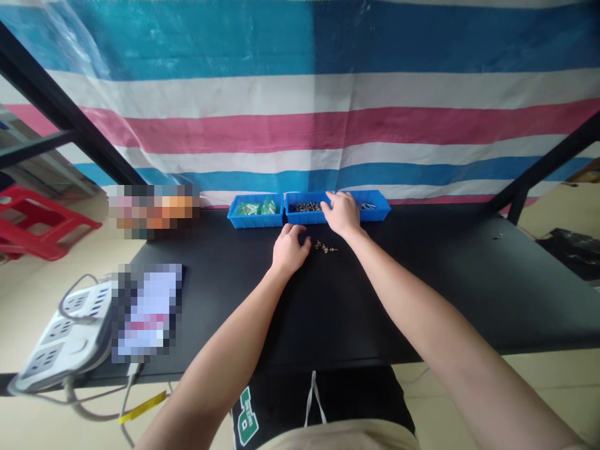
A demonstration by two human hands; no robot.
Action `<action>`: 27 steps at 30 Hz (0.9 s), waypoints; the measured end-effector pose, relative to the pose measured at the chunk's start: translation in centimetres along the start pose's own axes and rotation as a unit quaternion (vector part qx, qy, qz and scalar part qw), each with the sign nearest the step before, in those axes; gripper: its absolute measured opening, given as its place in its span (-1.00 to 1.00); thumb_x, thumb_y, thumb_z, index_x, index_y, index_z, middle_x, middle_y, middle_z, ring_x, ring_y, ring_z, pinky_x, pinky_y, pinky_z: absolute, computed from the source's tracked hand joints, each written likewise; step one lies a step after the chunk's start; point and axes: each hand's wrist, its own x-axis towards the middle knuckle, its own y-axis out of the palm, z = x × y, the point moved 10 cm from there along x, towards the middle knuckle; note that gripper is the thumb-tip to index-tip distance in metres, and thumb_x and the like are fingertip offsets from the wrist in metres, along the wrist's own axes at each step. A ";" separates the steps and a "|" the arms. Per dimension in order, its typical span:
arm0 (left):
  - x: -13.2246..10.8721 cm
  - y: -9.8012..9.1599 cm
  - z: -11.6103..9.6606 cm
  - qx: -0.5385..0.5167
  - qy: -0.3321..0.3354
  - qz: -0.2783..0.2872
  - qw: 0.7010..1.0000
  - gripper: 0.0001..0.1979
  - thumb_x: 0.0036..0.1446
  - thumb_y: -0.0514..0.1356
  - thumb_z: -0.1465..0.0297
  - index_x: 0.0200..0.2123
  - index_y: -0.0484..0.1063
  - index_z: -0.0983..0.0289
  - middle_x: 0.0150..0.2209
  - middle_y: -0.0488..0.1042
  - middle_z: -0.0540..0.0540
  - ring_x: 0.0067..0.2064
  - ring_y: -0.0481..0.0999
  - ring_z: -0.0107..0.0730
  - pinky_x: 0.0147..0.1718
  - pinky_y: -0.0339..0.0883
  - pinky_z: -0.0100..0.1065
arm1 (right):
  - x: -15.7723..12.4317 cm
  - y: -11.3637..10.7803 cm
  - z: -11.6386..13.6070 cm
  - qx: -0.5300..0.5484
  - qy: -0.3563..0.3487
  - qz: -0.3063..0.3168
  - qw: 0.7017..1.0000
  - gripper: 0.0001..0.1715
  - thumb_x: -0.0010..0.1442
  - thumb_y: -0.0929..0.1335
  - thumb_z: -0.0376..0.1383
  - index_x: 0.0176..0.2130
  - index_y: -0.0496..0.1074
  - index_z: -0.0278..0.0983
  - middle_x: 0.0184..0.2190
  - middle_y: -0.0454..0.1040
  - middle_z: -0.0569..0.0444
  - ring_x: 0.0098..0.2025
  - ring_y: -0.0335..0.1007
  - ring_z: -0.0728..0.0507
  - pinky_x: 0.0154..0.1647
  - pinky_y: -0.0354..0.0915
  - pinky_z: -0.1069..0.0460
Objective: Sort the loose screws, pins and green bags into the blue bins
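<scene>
My left hand (289,250) rests on the black table with its fingers curved and a gap between thumb and forefinger; nothing shows in it. Just to its right lies a small group of metal pieces (325,248), like little screws, too small to name surely. Over the long blue bin (304,218) hangs my right hand (343,214), thumb and fingers bent but apart, with no held thing visible. Inside that bin are many small dark metal parts (304,207) at the left and thin silvery pins (365,205) at the right, partly hidden by the hand.
A shorter blue bin (255,222) with green-and-white packets adjoins on the left. A power strip (65,331) and a blurred phone-like object (150,312) with a cable lie at the left. A striped sheet (281,131) hangs behind. A red stool (42,225) stands beyond the table.
</scene>
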 end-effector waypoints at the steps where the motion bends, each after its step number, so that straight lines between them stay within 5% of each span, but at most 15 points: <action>1: 0.0 0.0 0.0 -0.001 -0.002 0.002 1.000 -0.81 0.13 0.21 0.38 -0.16 0.47 0.24 -0.15 0.46 0.12 -0.27 0.51 -0.30 -0.23 0.45 -0.25 | -0.6 0.0 0.6 0.001 -0.014 0.005 1.000 -0.67 0.22 0.29 -0.28 -0.10 0.56 -0.33 -0.34 0.50 -0.09 -0.16 0.37 -0.27 -0.07 0.32 -0.14; 5: 0.1 0.1 0.1 -0.007 -0.002 0.008 1.000 -0.80 0.12 0.21 0.39 -0.16 0.47 0.25 -0.15 0.47 0.14 -0.23 0.52 -0.28 -0.19 0.45 -0.24 | -4.0 0.5 2.5 0.030 -0.060 0.059 0.996 -0.66 0.24 0.27 -0.28 -0.07 0.54 -0.28 -0.30 0.51 -0.04 -0.21 0.42 -0.18 -0.15 0.34 -0.03; 10: 0.1 0.0 0.1 -0.003 -0.008 0.008 1.000 -0.79 0.12 0.16 0.47 -0.16 0.49 0.24 -0.15 0.49 0.14 -0.26 0.52 -0.29 -0.22 0.44 -0.26 | -6.9 1.9 2.0 0.003 -0.056 0.129 0.990 -0.63 0.23 0.30 -0.22 -0.02 0.51 -0.27 -0.19 0.53 -0.05 -0.23 0.45 -0.16 -0.22 0.35 -0.02; 17: 0.0 0.1 -0.3 0.035 0.006 0.030 0.999 -0.73 0.14 0.09 0.53 -0.13 0.50 0.26 -0.15 0.52 0.15 -0.18 0.54 -0.26 -0.18 0.43 -0.30 | -8.1 3.5 2.4 -0.061 -0.075 0.237 0.967 -0.52 0.22 0.33 -0.05 0.04 0.49 -0.22 -0.06 0.49 -0.06 0.02 0.38 -0.23 -0.16 0.37 -0.04; 27: -0.2 1.0 -0.7 0.055 0.027 0.066 0.996 -0.72 0.17 0.10 0.48 -0.06 0.48 0.29 -0.14 0.54 0.18 -0.17 0.56 -0.21 -0.16 0.44 -0.26 | -9.1 4.3 3.6 -0.066 -0.124 0.278 0.950 -0.68 0.36 0.22 -0.24 -0.11 0.53 -0.22 -0.11 0.50 -0.02 -0.02 0.40 -0.16 -0.18 0.33 0.01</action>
